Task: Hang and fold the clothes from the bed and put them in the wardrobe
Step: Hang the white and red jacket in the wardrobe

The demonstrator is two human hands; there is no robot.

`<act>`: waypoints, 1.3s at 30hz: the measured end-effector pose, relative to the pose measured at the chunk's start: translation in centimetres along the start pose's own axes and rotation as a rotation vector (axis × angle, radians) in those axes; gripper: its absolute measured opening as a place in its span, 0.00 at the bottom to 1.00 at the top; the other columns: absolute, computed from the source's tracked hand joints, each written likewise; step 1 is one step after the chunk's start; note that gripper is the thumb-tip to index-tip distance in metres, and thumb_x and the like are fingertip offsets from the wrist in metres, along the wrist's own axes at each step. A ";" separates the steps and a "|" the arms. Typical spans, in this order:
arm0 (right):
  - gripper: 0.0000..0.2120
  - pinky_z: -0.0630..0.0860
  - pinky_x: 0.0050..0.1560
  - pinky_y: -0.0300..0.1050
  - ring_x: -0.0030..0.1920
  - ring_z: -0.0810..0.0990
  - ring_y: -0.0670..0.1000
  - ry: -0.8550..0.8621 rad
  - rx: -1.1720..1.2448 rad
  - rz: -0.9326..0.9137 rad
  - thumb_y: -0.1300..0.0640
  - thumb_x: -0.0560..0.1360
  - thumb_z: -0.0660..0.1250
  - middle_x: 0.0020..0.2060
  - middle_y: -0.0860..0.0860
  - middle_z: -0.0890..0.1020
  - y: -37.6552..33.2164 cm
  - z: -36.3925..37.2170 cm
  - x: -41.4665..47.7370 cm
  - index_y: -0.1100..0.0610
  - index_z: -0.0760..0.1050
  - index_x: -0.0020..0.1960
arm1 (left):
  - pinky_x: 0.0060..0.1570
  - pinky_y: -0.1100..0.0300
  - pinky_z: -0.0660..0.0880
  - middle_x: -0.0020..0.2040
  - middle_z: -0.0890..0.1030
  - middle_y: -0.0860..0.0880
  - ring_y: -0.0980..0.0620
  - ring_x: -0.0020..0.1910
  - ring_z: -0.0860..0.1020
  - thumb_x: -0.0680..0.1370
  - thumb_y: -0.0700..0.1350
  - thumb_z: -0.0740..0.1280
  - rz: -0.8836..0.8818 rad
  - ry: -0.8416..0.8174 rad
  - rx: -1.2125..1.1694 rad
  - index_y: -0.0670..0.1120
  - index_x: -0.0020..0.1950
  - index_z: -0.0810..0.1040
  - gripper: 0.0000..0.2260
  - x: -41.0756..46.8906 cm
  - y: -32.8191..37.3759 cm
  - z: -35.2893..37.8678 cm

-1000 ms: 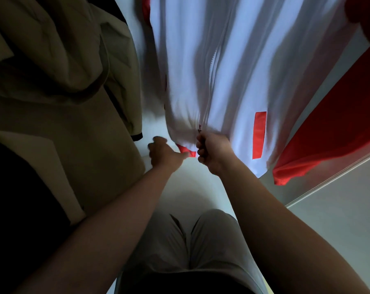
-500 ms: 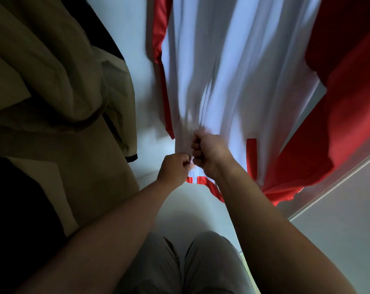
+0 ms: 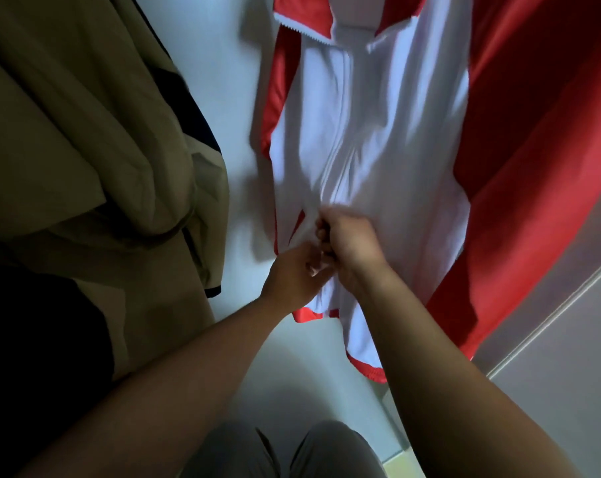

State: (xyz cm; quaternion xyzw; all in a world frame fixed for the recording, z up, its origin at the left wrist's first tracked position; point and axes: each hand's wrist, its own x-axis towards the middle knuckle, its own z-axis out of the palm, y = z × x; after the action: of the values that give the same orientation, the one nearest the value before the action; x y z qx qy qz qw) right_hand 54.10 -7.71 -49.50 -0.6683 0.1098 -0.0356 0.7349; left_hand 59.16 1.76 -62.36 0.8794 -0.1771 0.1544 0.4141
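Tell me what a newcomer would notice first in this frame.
The white jacket with red sleeves hangs at centre and right, filling the upper frame. Just below its middle, the left hand and right hand both pinch its front where the two edges meet. A khaki coat hangs at the left, in shadow.

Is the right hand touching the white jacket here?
Touching. The head view shows the right hand with its fingers curled round a fold of the white jacket at its front opening.

Home wardrobe: a red-and-white jacket [image 3: 371, 132] and khaki coat [image 3: 85, 132] hang inside.
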 end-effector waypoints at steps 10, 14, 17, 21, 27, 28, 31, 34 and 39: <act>0.18 0.60 0.26 0.40 0.24 0.64 0.47 0.022 0.032 -0.305 0.55 0.81 0.63 0.25 0.48 0.70 -7.6 0.9 -0.5 0.53 0.72 0.32 | 0.38 0.58 0.72 0.28 0.73 0.54 0.51 0.34 0.77 0.76 0.63 0.63 0.063 0.046 0.121 0.51 0.32 0.67 0.21 2.8 3.3 -2.5; 0.19 0.60 0.26 0.41 0.24 0.63 0.48 0.054 0.069 -0.362 0.57 0.80 0.63 0.24 0.49 0.69 -10.1 0.9 -0.7 0.54 0.70 0.30 | 0.35 0.55 0.69 0.27 0.70 0.52 0.47 0.32 0.75 0.79 0.57 0.67 0.122 0.039 0.119 0.50 0.31 0.66 0.20 4.1 4.7 -3.7; 0.18 0.60 0.27 0.42 0.24 0.62 0.49 0.059 0.052 -0.447 0.57 0.78 0.62 0.25 0.50 0.68 -12.4 1.1 -0.9 0.52 0.68 0.29 | 0.40 0.53 0.73 0.28 0.70 0.53 0.45 0.35 0.77 0.79 0.58 0.68 0.099 -0.081 0.237 0.47 0.33 0.68 0.21 4.8 5.5 -4.7; 0.20 0.61 0.27 0.41 0.24 0.64 0.48 0.080 0.020 -0.480 0.55 0.79 0.63 0.26 0.49 0.70 -13.6 0.5 -1.0 0.51 0.68 0.28 | 0.37 0.55 0.74 0.30 0.78 0.50 0.46 0.34 0.79 0.75 0.66 0.61 0.201 0.220 0.067 0.47 0.37 0.74 0.23 6.4 9.3 -6.9; 0.16 0.60 0.26 0.39 0.24 0.63 0.47 0.035 0.073 -0.508 0.56 0.79 0.61 0.27 0.49 0.70 -16.5 0.6 -1.3 0.53 0.70 0.33 | 0.40 0.50 0.77 0.31 0.78 0.45 0.42 0.34 0.78 0.78 0.54 0.66 0.158 0.138 0.215 0.46 0.34 0.69 0.18 7.3 11.1 -7.6; 0.15 0.60 0.26 0.40 0.24 0.63 0.47 0.041 0.050 -0.531 0.56 0.79 0.61 0.27 0.48 0.69 -16.6 0.6 -1.2 0.53 0.70 0.34 | 0.39 0.51 0.77 0.31 0.78 0.45 0.42 0.34 0.78 0.77 0.57 0.64 0.161 0.157 0.215 0.46 0.34 0.70 0.18 7.6 11.6 -8.0; 0.17 0.61 0.27 0.40 0.24 0.64 0.47 0.054 -0.006 -0.568 0.55 0.79 0.61 0.25 0.46 0.70 -16.5 0.8 -1.2 0.51 0.70 0.31 | 0.32 0.54 0.73 0.31 0.79 0.47 0.45 0.31 0.78 0.75 0.60 0.55 0.266 0.333 0.193 0.46 0.37 0.73 0.19 9.0 13.7 -9.2; 0.19 0.61 0.29 0.43 0.25 0.65 0.48 0.052 -0.026 -0.617 0.54 0.80 0.61 0.24 0.46 0.70 -17.8 1.3 -1.4 0.51 0.70 0.30 | 0.30 0.52 0.72 0.29 0.76 0.45 0.43 0.28 0.76 0.77 0.57 0.54 0.284 0.344 0.241 0.48 0.32 0.66 0.18 9.6 14.6 -9.6; 0.20 0.60 0.31 0.43 0.27 0.65 0.49 0.094 0.040 -0.718 0.53 0.81 0.62 0.25 0.48 0.70 -21.6 0.9 -2.2 0.51 0.70 0.30 | 0.36 0.53 0.74 0.30 0.77 0.47 0.43 0.32 0.78 0.81 0.57 0.62 0.223 0.229 0.315 0.49 0.31 0.63 0.22 9.4 13.5 -9.9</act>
State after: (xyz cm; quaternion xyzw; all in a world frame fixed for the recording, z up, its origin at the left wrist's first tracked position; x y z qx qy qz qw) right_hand 54.21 -8.69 -27.75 -0.6475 -0.0988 -0.3239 0.6827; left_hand 60.39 -0.29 -43.29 0.8849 -0.1986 0.3237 0.2696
